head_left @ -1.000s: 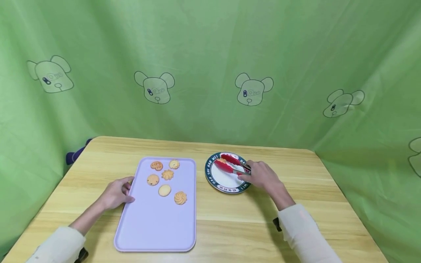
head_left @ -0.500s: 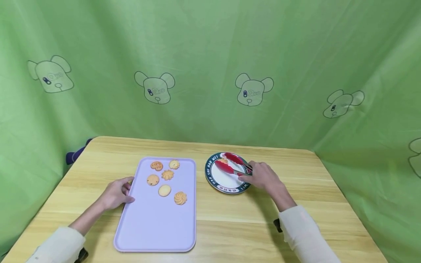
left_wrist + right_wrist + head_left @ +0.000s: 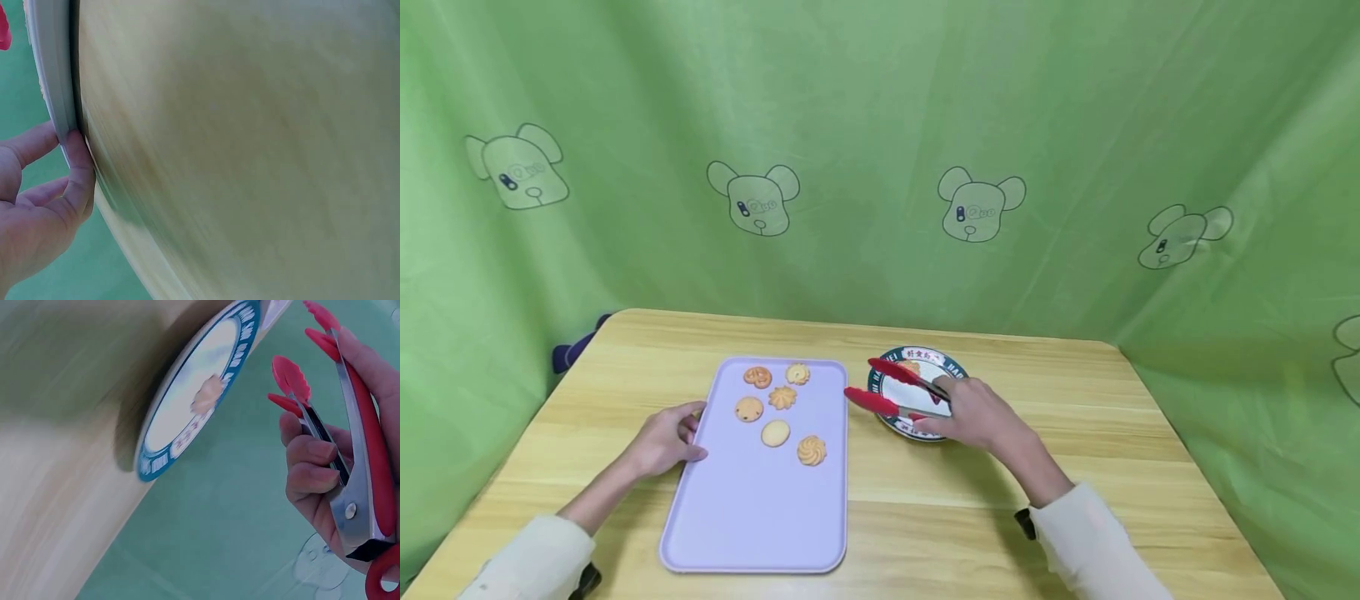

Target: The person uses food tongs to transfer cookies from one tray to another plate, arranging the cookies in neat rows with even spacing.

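A lilac tray lies on the table's left half with several cookies on its far part. My left hand pinches its left rim; in the left wrist view, thumb and fingers close on the tray's edge. My right hand grips red-tipped metal tongs, raised and spread apart with nothing between the tips. These tips reach left across the plate to the tray's right rim. One cookie sits on the white plate with a dark green rim, seen clearly in the right wrist view.
The wooden table has a green curtain hanging behind and beside it. Bare wood separates tray and plate. A dark purple object shows beyond the table's far left corner.
The tongs have left the cookie on the plate and moved up and left toward the tray, with my right hand following. My left hand and the tray keep their place.
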Demonstrator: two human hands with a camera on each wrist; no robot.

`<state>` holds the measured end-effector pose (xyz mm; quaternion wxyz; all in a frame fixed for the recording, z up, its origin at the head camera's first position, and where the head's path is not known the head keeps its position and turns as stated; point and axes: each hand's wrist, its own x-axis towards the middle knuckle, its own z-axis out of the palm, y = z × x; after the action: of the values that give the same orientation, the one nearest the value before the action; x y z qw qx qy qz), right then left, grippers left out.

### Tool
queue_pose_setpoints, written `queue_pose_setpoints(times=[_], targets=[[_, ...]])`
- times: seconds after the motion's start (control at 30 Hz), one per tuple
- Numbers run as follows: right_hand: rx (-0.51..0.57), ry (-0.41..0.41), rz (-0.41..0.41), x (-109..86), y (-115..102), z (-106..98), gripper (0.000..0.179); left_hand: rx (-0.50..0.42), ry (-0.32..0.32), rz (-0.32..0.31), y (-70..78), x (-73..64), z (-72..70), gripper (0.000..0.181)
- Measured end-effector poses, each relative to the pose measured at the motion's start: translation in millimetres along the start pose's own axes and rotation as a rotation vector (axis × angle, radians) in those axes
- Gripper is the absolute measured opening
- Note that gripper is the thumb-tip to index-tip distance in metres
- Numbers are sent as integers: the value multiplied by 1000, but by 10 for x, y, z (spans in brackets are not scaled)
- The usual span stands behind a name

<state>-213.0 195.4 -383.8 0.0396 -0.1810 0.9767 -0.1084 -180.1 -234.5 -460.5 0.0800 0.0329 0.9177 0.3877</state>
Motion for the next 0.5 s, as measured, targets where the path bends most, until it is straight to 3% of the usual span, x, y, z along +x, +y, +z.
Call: queue_pose_setpoints(times=[0.17,0.5], targets=[[23,-26,-78,-73,-170,53,74,1,-4,0,9,-4,-10,76],[45,-116,-140,-179,-379,192,71,-8,-5,-4,-7,0,-2,76]])
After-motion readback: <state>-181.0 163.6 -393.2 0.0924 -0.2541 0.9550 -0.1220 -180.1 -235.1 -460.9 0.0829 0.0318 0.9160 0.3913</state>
